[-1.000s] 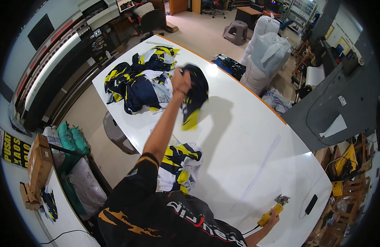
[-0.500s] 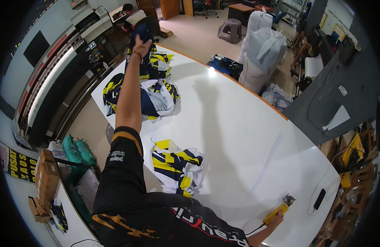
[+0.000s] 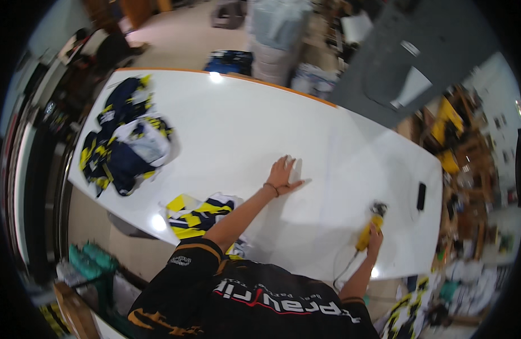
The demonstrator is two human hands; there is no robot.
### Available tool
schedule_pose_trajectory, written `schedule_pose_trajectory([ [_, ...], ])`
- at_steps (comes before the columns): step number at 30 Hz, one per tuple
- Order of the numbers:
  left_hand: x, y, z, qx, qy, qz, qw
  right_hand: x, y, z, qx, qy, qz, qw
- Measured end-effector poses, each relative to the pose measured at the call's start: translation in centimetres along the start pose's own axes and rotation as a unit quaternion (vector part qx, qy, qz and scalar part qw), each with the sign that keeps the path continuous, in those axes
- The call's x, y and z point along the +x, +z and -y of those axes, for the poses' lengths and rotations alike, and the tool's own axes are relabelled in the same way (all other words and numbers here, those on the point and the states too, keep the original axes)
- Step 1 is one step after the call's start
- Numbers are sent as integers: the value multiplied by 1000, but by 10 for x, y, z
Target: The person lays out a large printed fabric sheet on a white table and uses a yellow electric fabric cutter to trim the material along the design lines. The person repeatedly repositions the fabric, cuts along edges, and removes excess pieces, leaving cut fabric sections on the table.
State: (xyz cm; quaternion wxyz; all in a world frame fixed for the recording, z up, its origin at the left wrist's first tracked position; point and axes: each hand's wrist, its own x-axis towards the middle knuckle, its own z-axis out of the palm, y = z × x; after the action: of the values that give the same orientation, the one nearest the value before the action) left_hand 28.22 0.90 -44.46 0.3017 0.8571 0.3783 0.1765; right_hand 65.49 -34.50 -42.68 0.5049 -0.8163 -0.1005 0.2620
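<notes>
My left hand (image 3: 281,176) rests on the bare middle of the white table (image 3: 238,113), palm down with fingers spread and nothing held. My right hand (image 3: 375,237) grips a yellow electric cutting tool (image 3: 367,231) with a round metal head, its cord trailing toward me. At the table's left end lies a heap of navy, yellow and white fabric pieces (image 3: 125,152). A smaller pile of similar pieces (image 3: 195,217) is by the near edge, partly behind my left arm. A black oblong object (image 3: 421,196) lies at the right.
Beyond the table are a large grey board (image 3: 385,79), bulging white sacks (image 3: 274,39) and a plastic stool (image 3: 226,14). A long printer (image 3: 26,175) stands at the left, green bundles (image 3: 88,263) below it. Yellow tools and wooden clutter (image 3: 447,124) fill the right. A person sits in the left background.
My left hand has let go of the navy fabric at the far heap and moved down onto the table's middle. The view has turned; my right hand still holds the tool.
</notes>
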Motion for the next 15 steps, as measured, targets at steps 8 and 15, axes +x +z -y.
schedule_pose_trajectory([
  [8, -70, 104, -122, 145, 240, 191, 941, 48, -6, 28, -350, -42, -158, 922],
  [15, -152, -51, -93, -428, 25, 116, 896, 9, 85, 82, -349, -278, -200, 872],
])
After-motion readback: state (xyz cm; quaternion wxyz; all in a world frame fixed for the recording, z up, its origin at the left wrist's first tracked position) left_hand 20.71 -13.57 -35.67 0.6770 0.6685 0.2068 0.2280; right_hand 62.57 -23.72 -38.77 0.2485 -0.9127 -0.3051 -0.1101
